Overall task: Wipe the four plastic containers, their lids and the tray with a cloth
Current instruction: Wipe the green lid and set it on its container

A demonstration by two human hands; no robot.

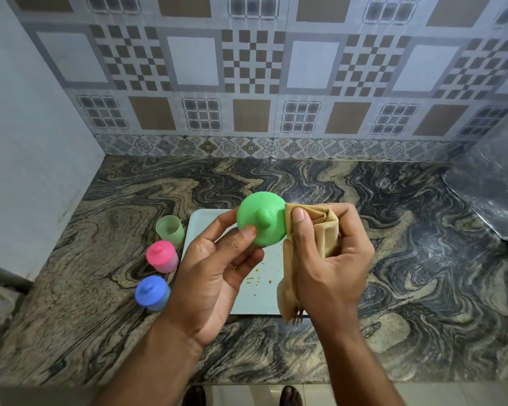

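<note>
My left hand pinches a green lid by its lower edge, holding it up over the white tray. My right hand grips a tan cloth bunched against the lid's right rim. An open green container stands left of the tray. Nearer me stand a pink container and a blue container, each with its lid on. The tray carries small yellowish crumbs near its front. A fourth container is hidden or out of view.
The marbled stone counter runs to a tiled back wall. A plain white wall closes the left side. A shiny dark appliance or sheet sits at the right edge. My feet show below the counter's front edge.
</note>
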